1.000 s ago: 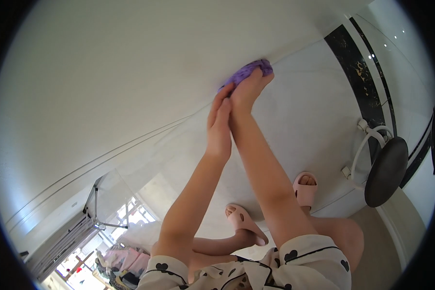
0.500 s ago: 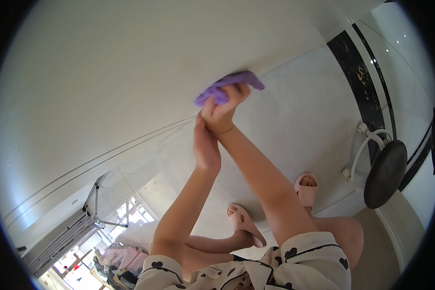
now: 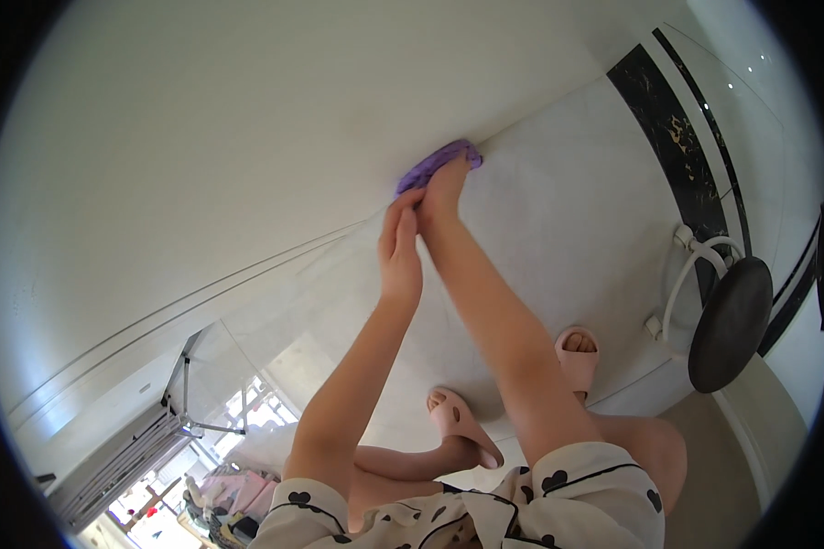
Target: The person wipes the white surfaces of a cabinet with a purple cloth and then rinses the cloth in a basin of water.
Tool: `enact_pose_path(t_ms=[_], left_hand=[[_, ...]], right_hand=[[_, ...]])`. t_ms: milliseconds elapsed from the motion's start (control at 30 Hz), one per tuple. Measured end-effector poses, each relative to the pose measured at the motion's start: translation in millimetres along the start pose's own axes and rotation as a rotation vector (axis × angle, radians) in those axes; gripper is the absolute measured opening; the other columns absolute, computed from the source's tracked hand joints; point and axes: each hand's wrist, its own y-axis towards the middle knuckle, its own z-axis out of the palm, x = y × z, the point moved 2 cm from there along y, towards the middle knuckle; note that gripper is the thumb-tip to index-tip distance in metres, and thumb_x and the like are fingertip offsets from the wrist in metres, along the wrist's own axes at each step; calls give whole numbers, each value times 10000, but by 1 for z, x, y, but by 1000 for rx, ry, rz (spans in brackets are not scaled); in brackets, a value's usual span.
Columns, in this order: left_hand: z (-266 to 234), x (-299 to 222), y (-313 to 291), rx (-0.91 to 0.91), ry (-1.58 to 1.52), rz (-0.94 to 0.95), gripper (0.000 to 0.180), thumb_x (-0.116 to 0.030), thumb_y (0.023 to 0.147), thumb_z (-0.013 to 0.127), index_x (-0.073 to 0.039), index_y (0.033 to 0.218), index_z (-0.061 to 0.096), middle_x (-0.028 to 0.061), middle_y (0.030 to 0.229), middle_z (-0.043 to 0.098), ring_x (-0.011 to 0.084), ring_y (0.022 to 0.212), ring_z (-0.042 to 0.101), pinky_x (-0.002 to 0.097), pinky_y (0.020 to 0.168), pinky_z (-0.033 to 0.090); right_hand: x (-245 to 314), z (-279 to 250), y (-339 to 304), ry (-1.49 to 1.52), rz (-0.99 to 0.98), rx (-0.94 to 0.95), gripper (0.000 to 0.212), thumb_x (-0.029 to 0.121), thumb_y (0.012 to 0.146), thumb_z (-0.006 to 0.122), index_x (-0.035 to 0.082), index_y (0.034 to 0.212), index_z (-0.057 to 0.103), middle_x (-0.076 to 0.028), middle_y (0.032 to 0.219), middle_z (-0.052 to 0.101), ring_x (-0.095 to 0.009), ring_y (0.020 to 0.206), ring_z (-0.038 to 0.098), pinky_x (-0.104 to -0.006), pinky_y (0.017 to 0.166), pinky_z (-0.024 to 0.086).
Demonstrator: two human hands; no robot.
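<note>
So, closest in are the cream short sleeves with black hearts and dark piping, both bare arms reaching out from them. The right hand is on top of a crumpled purple fabric cloth, holding it against the smooth white wall, right at its bottom edge where it meets the pale glossy stone-look floor. Most of those fingers are hidden, so I can't tell how tightly they're curled. The left hand is right alongside, fingers nearly straight and close together, tips by the right hand and the cloth's near end. Can't tell if they're actually catching the fabric.

My two cents: spread the cloth under the whole right palm, press evenly, follow the wall's bottom edge and tuck the fold right into that seam. Bunched up like that, it'd probably skip spots. I'd use the left fingers to keep the near end from curling.

Below the hands, pale pink open-toe slippers are planted on the floor. Near the floor's right edge there's a round dark-seated stool with white tube legs. Past that, a black gold-veined band runs along the floor's far right edge.
</note>
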Motion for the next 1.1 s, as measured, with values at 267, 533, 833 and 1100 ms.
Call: enact_pose_path(t_ms=[267, 533, 833, 1100], left_hand=[[-18, -39, -33, -323, -139, 172, 310, -245, 954, 388, -62, 1201, 429, 59, 1207, 463, 150, 1087, 447, 295, 923, 371], [11, -8, 17, -38, -27, -54, 393, -295, 974, 382, -75, 1294, 436, 43, 1252, 465, 142, 1167, 397, 281, 998, 295], [5, 19, 22, -7, 191, 20, 422, -283, 987, 371, -35, 1324, 419, 87, 1300, 456, 178, 1215, 395, 303, 1045, 274], [-69, -45, -48, -204, -44, 122, 428, -291, 952, 392, -59, 1311, 358, 72, 1288, 416, 175, 1198, 390, 311, 1013, 301]], right_hand=[[86, 107, -160, -304, -424, 158, 643, 279, 981, 273, -40, 1429, -60, -243, 1500, -80, -368, 1400, -72, -435, 1130, 0], [63, 61, -52, -298, -448, -51, 641, 385, 1001, 235, -28, 1441, 18, -179, 1523, -19, -296, 1408, 59, -373, 1145, 83], [22, 31, 1, 111, -181, -21, 537, 360, 987, 273, -10, 1376, 277, -141, 1406, 331, -245, 1278, 323, -346, 1069, 272], [49, 123, -185, -184, -282, 49, 625, 311, 978, 238, -50, 1434, 9, -208, 1514, -43, -313, 1405, 6, -396, 1129, 26]])
